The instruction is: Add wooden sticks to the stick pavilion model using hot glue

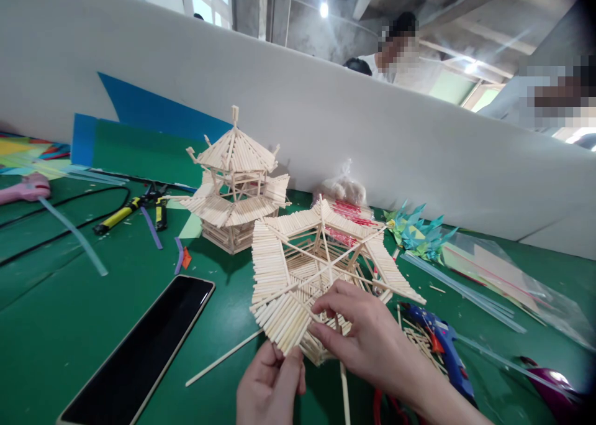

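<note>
A pavilion model built of thin wooden sticks (270, 260) stands in front of me, its roof frame uncovered in the middle. My left hand (270, 384) pinches the lower edge of the near roof panel (283, 323) between thumb and fingers. At that panel's right side, the thumb and forefinger of my right hand (370, 338) are closed on a wooden stick, mostly hidden by the fingers. Behind to the left is a taller finished-looking stick pavilion (235, 210) with a pointed roof. One loose stick (223, 358) lies left of my left hand.
A phone (139, 350) lies at left, beyond it yellow-handled pliers (118, 217) and a pink glue gun (28, 189). To the right are a blue glue gun (442, 341), loose sticks, glue sticks (465, 294) and folded paper leaves (419, 229). A white partition (186, 71) rises behind.
</note>
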{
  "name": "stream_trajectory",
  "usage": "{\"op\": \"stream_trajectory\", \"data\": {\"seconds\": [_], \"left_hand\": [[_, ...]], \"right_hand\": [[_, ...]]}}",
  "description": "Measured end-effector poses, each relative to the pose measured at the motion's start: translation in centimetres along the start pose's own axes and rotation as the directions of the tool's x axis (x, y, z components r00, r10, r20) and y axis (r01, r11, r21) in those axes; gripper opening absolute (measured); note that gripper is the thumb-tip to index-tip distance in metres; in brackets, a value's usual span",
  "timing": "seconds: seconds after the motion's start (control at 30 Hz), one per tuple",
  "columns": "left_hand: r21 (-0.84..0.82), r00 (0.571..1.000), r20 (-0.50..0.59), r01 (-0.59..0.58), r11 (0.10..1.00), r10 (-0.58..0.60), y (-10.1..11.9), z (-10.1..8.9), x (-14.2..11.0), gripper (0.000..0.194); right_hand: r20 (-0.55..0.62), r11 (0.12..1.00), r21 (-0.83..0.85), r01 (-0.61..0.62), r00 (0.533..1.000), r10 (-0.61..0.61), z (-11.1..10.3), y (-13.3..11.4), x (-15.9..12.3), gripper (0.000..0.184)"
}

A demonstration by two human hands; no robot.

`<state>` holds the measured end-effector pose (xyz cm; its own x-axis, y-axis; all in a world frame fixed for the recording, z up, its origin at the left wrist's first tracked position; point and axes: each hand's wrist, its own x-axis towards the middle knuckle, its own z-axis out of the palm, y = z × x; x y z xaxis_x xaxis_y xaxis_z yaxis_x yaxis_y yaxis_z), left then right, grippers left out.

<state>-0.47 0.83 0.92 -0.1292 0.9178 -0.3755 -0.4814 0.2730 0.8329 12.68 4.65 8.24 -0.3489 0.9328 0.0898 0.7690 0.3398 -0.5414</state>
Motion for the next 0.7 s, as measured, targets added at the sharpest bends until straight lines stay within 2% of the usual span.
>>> {"op": "stream_trajectory", "data": {"seconds": [0.23, 0.43, 0.57, 0.7], "left_hand": [[-0.056, 1.0, -0.012, -0.008, 0.998, 0.007, -0.17, 0.23, 0.13, 0.011], [-0.104, 0.994, -0.104, -0.056, 0.993, 0.045, -0.2, 0.8, -0.27, 0.017], [-0.101, 0.999, -0.035, -0.006, 0.995, 0.002, -0.2, 0.4, -0.1, 0.019], [-0.099, 0.999, -0.039, 0.001, 0.995, -0.004, -0.27, 0.1, 0.15, 0.022]], "right_hand": [[-0.001, 1.0, 0.009, 0.005, 1.0, -0.005, 0.05, -0.02, -0.06, 0.012], [-0.005, 1.0, 0.004, -0.005, 1.0, 0.005, 0.18, 0.31, -0.13, 0.012], [-0.002, 1.0, 0.007, -0.005, 1.0, 0.005, 0.21, 0.43, -0.05, 0.012], [0.005, 1.0, 0.016, -0.008, 1.0, 0.008, 0.13, 0.21, -0.04, 0.012]]}}
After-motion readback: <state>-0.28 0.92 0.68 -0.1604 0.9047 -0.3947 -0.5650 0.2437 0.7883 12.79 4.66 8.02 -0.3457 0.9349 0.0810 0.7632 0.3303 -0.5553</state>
